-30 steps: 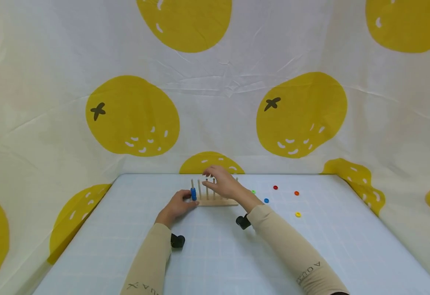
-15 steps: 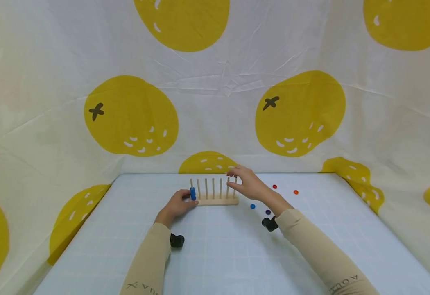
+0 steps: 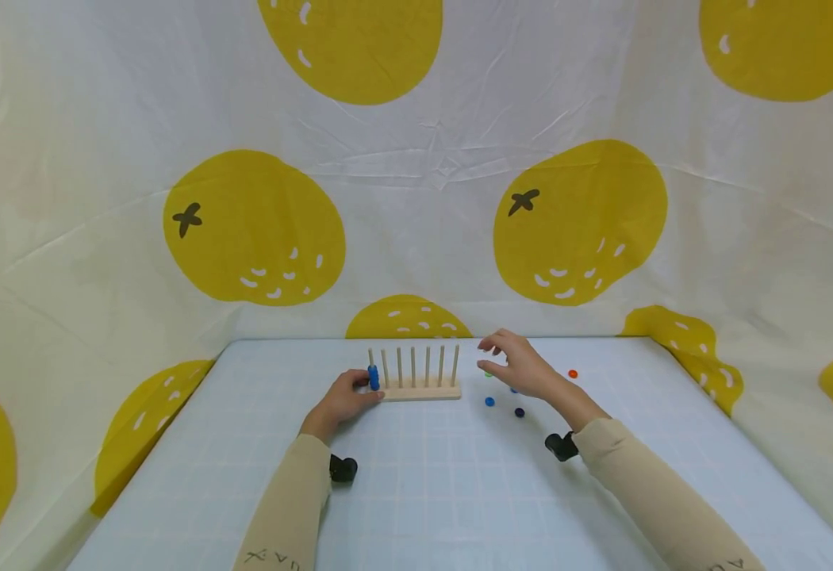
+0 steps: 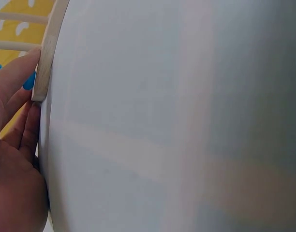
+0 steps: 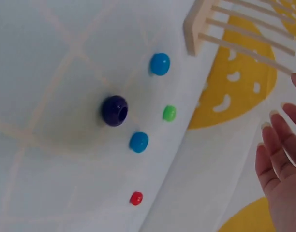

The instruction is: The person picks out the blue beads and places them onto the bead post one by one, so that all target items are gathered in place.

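Observation:
A wooden peg rack (image 3: 422,393) with a row of upright pegs stands near the back of the table. Its leftmost peg carries stacked blue beads (image 3: 374,378); the other pegs are bare. At the rack's left end, my left hand (image 3: 345,403) grips the base, thumb on the front and fingers behind. To the right of the rack, my right hand (image 3: 525,371) hovers over loose beads with its fingers spread and nothing between them. Under it lie a dark purple bead (image 5: 113,110), two blue beads, one nearer the rack (image 5: 160,64), a green bead (image 5: 169,113) and a red bead (image 5: 136,198).
An orange bead (image 3: 573,373) lies farther right on the pale checked table (image 3: 416,492). Right behind the table's back edge hangs a white cloth (image 3: 420,230) printed with large yellow fruit. Black wrist cameras sit under both sleeves.
My right hand has moved right, from above the middle pegs, past the rack's right end, to over the loose beads. My left hand stays on the rack, and the stacked blue beads have not moved.

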Demonstrator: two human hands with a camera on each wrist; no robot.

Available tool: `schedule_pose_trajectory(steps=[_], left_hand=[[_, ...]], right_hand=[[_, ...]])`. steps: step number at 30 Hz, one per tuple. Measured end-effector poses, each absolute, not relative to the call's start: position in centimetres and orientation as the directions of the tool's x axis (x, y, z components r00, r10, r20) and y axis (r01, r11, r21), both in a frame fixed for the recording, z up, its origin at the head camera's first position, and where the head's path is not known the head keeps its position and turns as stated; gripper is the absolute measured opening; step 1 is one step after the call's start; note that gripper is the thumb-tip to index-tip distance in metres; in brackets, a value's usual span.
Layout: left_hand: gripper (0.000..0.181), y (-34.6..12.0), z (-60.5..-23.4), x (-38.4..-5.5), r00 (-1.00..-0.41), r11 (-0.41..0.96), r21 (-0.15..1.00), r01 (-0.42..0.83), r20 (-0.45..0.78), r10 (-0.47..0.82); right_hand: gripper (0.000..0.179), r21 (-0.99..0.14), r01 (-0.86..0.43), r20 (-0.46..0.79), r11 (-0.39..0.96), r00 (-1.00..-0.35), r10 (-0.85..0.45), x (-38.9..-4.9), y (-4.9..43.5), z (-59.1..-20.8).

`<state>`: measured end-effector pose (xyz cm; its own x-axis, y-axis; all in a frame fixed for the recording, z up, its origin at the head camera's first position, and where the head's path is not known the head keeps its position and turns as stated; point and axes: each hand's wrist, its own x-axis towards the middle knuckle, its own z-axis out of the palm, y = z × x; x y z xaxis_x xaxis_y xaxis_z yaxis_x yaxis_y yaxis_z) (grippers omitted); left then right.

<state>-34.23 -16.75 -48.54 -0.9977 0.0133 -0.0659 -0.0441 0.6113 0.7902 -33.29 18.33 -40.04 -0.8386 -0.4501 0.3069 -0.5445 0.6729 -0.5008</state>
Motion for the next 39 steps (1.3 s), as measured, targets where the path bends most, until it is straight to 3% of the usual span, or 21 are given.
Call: schedule_pose_trajectory(steps=[18, 24, 39], left_hand=[[0.055, -16.9, -48.5, -34.1, -0.998, 0.604, 0.797, -0.024, -0.057, 0.036], [0.055, -17.2, -48.8, -34.5, -0.998, 0.603, 0.798, -0.004, -0.04, 0.046], [0.06, -16.9, -48.6, -34.4, -0.997, 0.604, 0.796, -0.043, -0.072, 0.023]], right_hand=[[0.033, -0.546, -0.386, 0.189, 0.744, -0.922, -0.339, -33.8, 23.7, -44.1], [0.031, -0.572, -0.26, 0.058, 0.778, -0.959, -0.277, -33.9, 24.1, -44.7], [0.025, -0.579, -0.208, -0.042, 0.789, -0.958, -0.284, -34.4, 24.1, -45.5]])
